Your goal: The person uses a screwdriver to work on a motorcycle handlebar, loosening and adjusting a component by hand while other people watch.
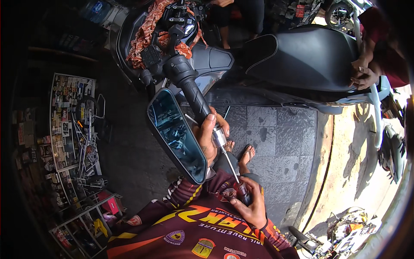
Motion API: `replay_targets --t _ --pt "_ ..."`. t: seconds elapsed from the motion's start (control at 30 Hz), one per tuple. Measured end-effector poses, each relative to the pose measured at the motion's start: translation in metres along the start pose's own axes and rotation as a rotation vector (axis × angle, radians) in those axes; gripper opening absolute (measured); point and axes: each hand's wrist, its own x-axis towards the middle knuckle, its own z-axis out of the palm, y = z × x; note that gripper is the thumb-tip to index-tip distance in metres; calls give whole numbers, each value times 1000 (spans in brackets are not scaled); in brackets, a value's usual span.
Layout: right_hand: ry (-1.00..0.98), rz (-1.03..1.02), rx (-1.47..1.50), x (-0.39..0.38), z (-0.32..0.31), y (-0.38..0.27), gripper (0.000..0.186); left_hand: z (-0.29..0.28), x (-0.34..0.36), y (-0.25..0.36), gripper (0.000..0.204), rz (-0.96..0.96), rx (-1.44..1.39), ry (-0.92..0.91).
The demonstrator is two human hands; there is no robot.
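Observation:
A black rubber handlebar grip (195, 100) of a scooter points down toward me. At its end is a silver bar-end weight (219, 137), with the fingers and thumb of my left hand (207, 140) closed round it where it meets the grip. Close to my chest, my right hand (254, 205) is wrapped round the dark red handle of a screwdriver (231, 165). Its steel shaft runs up to the outer face of the weight; the tip is not visible. Left of my left hand hangs a long mirror (177, 136) with bluish glass.
An orange patterned cloth (148, 32) drapes over the handlebar. Beyond stretches the black scooter seat (302, 58), with another person's hands (364, 75) at its rear end. A second person stands behind the scooter. At left are a glass display case (71, 116) and a metal rack (88, 224).

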Motion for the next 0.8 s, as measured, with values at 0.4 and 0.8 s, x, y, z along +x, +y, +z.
replay_targets --t 0.4,0.8 --pt "-179 177 170 8 -3 -14 45 -1 -1 2 31 -23 -53 -31" --pt "-467 234 1161 12 19 30 52 -10 -1 5 30 24 -114 -134"
